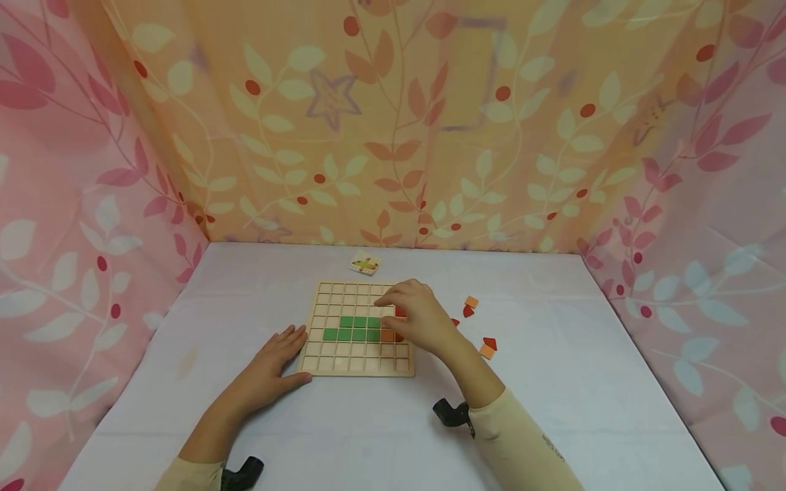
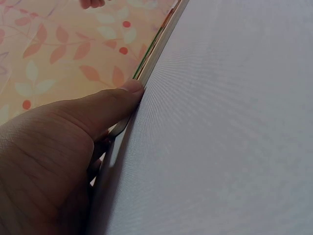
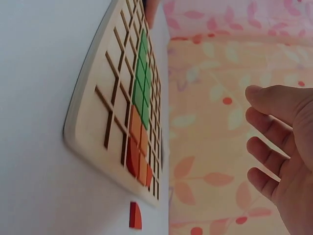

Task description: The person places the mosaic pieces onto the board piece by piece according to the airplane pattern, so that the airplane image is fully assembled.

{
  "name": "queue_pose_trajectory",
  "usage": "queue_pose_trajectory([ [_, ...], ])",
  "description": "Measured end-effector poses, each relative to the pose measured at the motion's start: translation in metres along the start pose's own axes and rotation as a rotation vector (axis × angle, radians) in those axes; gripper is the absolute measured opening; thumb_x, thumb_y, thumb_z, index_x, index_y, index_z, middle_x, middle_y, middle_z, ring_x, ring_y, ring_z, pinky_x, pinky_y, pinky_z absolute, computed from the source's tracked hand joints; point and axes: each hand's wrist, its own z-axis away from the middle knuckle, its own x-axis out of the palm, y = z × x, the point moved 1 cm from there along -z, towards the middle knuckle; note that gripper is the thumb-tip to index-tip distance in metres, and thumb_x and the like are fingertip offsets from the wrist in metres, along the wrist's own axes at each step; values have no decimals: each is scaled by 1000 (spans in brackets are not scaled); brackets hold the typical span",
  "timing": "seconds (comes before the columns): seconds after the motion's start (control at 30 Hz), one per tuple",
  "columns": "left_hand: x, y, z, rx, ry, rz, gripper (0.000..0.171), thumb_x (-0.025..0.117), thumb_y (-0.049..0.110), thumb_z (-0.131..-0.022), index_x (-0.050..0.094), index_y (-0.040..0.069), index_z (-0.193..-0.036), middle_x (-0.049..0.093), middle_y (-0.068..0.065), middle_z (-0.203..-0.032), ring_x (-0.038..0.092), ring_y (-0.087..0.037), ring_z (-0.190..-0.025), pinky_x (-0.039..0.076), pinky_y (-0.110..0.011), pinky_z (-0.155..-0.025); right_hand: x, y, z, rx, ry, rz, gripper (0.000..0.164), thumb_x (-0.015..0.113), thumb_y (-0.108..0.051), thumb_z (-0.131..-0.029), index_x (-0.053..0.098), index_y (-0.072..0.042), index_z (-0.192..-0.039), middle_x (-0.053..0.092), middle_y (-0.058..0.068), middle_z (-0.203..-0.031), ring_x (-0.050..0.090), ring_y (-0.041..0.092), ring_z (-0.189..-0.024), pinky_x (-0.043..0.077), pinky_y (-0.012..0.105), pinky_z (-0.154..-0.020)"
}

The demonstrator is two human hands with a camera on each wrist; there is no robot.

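Note:
A square wooden grid board [image 1: 359, 373] lies on the white table. Two rows of green tiles [image 1: 353, 335] fill cells at its middle, with orange tiles [image 3: 136, 122] and red pieces [image 3: 132, 156] at their right end. My left hand [image 1: 270, 368] lies along the board's left edge, its thumb [image 2: 115, 105] touching the near left corner. Above the board's right part hovers my right hand [image 1: 417, 317], hiding some cells from the head view. Its fingers [image 3: 266, 152] are loosely bent, apart from the thumb, and hold nothing.
A small picture card [image 1: 365, 264] lies behind the board. Right of the board are loose orange squares [image 1: 471, 301] and red pieces [image 1: 490, 343], one red piece [image 1: 455, 322] close by my right wrist. Patterned curtains [image 1: 393, 136] enclose the table's back and sides.

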Motion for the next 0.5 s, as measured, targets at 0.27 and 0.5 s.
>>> queue_pose_trajectory([
  [0.27, -1, 0, 0, -7, -8, -7, 89, 80, 43, -87, 40, 4, -156, 33, -9, -166, 22, -36, -156, 16, -57, -127, -9, 24, 17, 56, 52, 0, 26, 79, -21, -90, 77, -20, -117, 70, -7, -116, 55, 18, -121, 42, 45, -108],
  [0.5, 0, 0, 0, -7, -7, 2, 90, 80, 44, -87, 39, 4, -157, 33, -9, -166, 22, -36, -156, 13, -52, -128, -14, 43, 27, 106, 91, -27, 29, 80, -20, -89, 76, -22, -118, 70, -7, -115, 55, 18, -120, 42, 46, -108],
])
